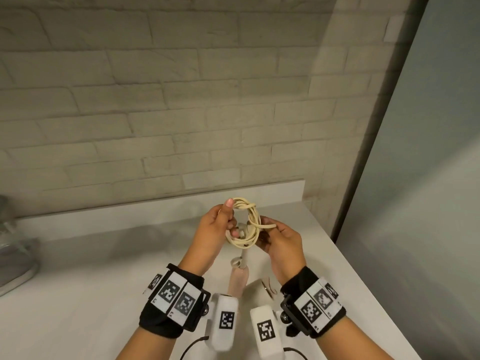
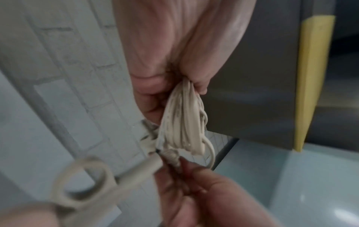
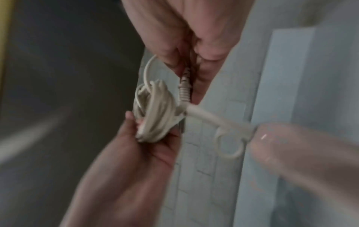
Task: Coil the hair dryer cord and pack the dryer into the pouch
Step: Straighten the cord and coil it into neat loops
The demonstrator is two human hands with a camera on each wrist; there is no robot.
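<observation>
Above the white counter point(image 1: 91, 276) I hold a cream cord coil point(image 1: 246, 224) between both hands. My left hand point(image 1: 225, 220) grips the coil's left side, thumb on top. My right hand point(image 1: 270, 233) pinches a loose cord strand on the coil's right side. In the left wrist view the left hand point(image 2: 174, 86) clamps the bundled loops point(image 2: 182, 122). The right wrist view shows the right hand point(image 3: 184, 61) pinching the ribbed cord end point(image 3: 183, 90). The pink hair dryer handle point(image 1: 238, 280) hangs below the coil, with its hanging loop point(image 1: 235, 262). No pouch is in view.
A pale brick wall point(image 1: 155, 113) with a low ledge point(image 1: 181, 196) backs the counter. A shiny metal object point(image 1: 15, 255) sits at the far left. The counter's right edge point(image 1: 363, 281) drops to a grey floor point(image 1: 420, 190).
</observation>
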